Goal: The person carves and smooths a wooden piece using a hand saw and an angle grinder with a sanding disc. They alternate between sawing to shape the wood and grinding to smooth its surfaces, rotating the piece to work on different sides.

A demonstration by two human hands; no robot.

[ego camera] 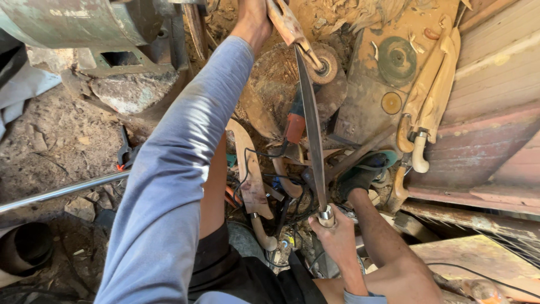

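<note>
Steel blade [313, 132] (edge-on) | right hand [333, 229] fisted round hilt | left hand [254, 21] outstretched, gripping scabbard [288, 25]

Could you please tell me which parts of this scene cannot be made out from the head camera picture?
- Left hand, head view: the top edge cuts off its fingers.
- Wooden piece on the long blade: its upper end runs past the top edge.
- Blade handle, head view: wrapped by the right hand; only the metal collar shows.
- Tools under the cables: tangled, shaded, too small to identify.
</note>
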